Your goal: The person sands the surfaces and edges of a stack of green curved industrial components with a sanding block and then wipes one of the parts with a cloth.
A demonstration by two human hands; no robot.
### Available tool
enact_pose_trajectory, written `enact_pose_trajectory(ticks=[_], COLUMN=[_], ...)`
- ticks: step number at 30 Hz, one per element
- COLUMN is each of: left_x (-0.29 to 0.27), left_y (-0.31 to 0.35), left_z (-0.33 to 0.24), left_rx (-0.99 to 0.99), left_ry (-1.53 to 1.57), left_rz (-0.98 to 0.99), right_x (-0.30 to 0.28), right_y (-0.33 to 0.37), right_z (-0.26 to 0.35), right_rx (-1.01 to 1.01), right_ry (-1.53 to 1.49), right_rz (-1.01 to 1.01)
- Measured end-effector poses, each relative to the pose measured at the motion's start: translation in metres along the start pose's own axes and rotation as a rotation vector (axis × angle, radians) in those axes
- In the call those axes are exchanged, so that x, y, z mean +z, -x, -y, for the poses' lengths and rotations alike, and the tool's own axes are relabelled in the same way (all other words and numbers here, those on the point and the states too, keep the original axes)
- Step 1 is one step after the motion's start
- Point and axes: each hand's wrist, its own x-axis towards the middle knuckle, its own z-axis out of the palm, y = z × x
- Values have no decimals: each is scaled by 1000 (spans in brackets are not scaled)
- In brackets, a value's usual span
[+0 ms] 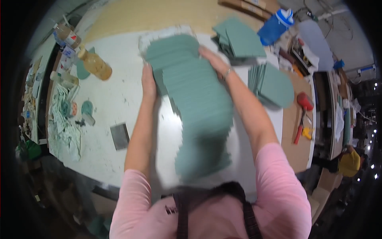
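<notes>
A long row of overlapping green sheets (199, 91) with rounded outer ends lies fanned out across the table in front of me, its near part smeared by motion. My left hand (149, 83) presses against the left edge of the far part, fingers pointing away from me. Against the right edge at the far end, my right hand (214, 61) holds the sheets from the other side, with a band on its wrist. Most of the fingertips are hidden at the sheet edges. Whitish material (167, 32) shows just beyond the far end.
More green sheets stand in a stack (242, 38) and a second stack (272, 85) at the right. Nearby are a blue jug (275, 28) and a red-headed mallet (305, 102). At left are a bottle of yellowish liquid (95, 65), a stained cloth (63, 127) and a grey plate (119, 136).
</notes>
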Motion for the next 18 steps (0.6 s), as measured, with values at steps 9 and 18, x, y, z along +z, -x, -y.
enact_pose_trajectory(ticks=[9,18], left_x=[35,6], left_y=[28,8], left_z=[-62,-55], left_rx=[-322,-413], left_ry=[380,274], left_rz=[52,105], right_x=[28,47], right_y=[-10,-9], right_z=[-13,-15], right_rx=[44,21], right_ry=[-73,-139], right_rz=[-53,-70])
